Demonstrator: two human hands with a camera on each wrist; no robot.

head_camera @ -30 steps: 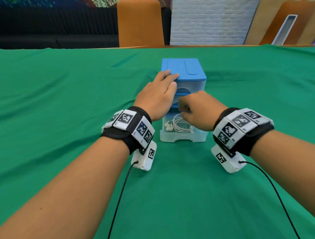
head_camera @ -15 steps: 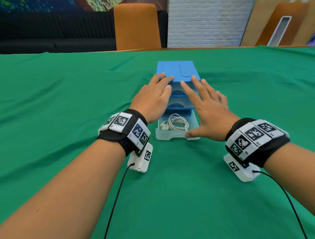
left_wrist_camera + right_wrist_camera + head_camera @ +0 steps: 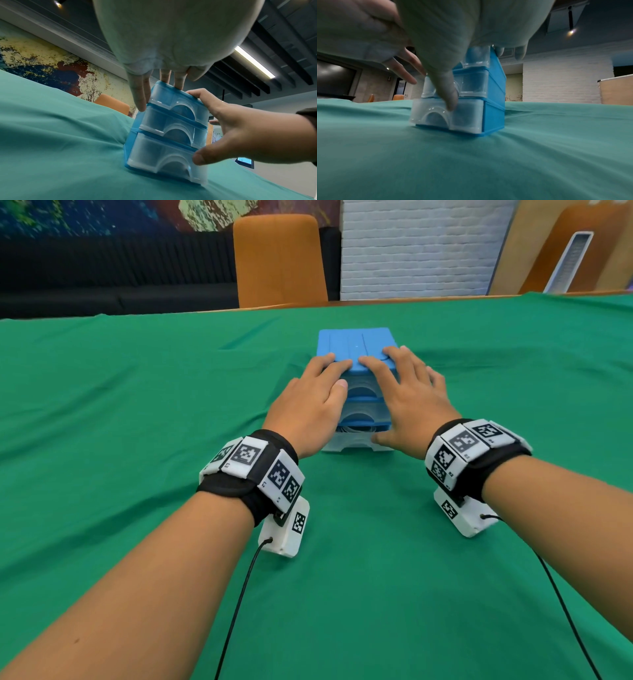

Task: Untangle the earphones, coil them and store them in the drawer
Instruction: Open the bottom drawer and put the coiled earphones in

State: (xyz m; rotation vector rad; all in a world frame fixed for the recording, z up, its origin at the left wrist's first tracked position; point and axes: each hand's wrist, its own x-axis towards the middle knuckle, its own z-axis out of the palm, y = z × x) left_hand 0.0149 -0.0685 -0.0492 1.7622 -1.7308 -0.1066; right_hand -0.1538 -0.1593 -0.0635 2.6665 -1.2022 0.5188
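Observation:
A small blue drawer unit (image 3: 356, 344) with three clear drawers stands on the green cloth. Its bottom drawer (image 3: 352, 441) sticks out only slightly, and a thin strip of white earphone cord (image 3: 356, 430) shows at its top edge. My left hand (image 3: 315, 402) rests flat with straight fingers on the unit's top left corner. My right hand (image 3: 407, 395) lies flat on the top right, its thumb (image 3: 448, 97) pressing the bottom drawer's front (image 3: 447, 115). In the left wrist view the unit (image 3: 171, 128) stands with my left fingers (image 3: 140, 94) along its left edge.
The green tablecloth (image 3: 137, 405) covers the whole table around the unit. An orange chair (image 3: 279, 258) stands behind the far edge, with a white brick wall (image 3: 421, 248) beyond. Black cables (image 3: 236, 611) trail from the wrist cameras toward me.
The bottom drawer, open with the coiled earphones showing, has slid almost fully in. My right hand went from a fist over the drawer to flat on the unit, thumb pushing the drawer front.

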